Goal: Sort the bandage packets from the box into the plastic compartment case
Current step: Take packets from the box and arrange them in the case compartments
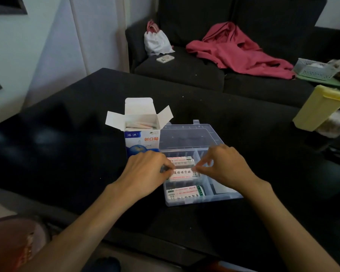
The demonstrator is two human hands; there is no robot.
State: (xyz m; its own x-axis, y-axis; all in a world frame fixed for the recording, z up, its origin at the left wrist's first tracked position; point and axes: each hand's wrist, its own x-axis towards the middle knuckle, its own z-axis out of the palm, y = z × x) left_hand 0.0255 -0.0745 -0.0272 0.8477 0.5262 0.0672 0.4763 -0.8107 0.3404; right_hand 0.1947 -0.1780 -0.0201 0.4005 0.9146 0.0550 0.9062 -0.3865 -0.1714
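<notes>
A white and blue bandage box (pixel 141 134) stands open on the black table, with several packets (pixel 140 125) showing inside. Right of it lies the clear plastic compartment case (pixel 214 195), its lid (pixel 188 136) folded back. My left hand (pixel 145 173) and my right hand (pixel 228 167) pinch the two ends of one white bandage packet (pixel 182 173) over a left compartment. More packets lie in the compartment behind (pixel 182 160) and in the one in front (pixel 185 191). The right compartments look dark and I cannot tell what they hold.
The black table (pixel 77 146) carries a yellow container (pixel 318 108) at its right edge. Behind is a dark sofa (pixel 181 69) with a white bag (pixel 157 42), a phone (pixel 165 58), a pink garment (pixel 236 50) and a mesh basket (pixel 314 69).
</notes>
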